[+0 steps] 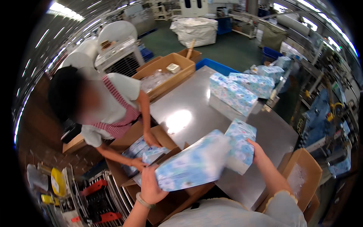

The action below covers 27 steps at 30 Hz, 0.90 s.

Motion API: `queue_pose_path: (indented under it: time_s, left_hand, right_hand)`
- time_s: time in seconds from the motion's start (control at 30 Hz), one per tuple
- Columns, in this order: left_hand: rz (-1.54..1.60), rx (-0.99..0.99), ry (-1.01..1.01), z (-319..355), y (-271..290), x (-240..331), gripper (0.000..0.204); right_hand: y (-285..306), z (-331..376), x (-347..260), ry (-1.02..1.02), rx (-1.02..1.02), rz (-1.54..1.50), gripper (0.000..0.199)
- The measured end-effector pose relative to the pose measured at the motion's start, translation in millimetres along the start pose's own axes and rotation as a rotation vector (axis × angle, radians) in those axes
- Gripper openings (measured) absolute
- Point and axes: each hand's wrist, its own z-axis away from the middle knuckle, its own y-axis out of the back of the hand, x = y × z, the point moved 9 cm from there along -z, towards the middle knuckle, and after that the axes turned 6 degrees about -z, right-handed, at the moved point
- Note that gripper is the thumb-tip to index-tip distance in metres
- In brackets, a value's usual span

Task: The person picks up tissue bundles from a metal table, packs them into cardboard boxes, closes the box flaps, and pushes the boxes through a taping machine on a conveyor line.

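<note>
Tissue packs (204, 160), blue-flowered and soft, are held above the open cardboard carton (166, 204), their long axis slanting from its near left corner up toward the steel table (189, 102). Left hand (149, 185) grips the lower end, nearest the carton; right hand (257, 151) clasps the raised end over the table's edge.

A steel table (196, 109) fills the middle. On its far right lie some blue flowered packs (242, 89). At the far left stands a long cardboard tray (166, 73). A big white sack (196, 30) sits far behind. A co-worker (102, 106) bends at the left.
</note>
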Motion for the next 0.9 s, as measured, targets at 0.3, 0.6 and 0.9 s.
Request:
queue_pose_path:
  time_s: [0.3,0.6,0.9]
  left_hand:
    - [-0.061,-0.548,0.231,197.9,-117.4,-58.3,0.067]
    - [0.054,-0.921,0.178,243.8,-282.7,-80.5,0.097]
    - [0.324,-1.12,0.427,257.4,-250.8,-93.3,0.081]
  right_hand:
    - [-179.7,53.4,130.0,0.154,-0.318,0.166,0.066]
    - [-189.5,10.2,359.7,0.824,-1.374,2.467,0.098]
    - [-38.7,-150.3,413.7,-0.156,-0.862,2.835,0.067]
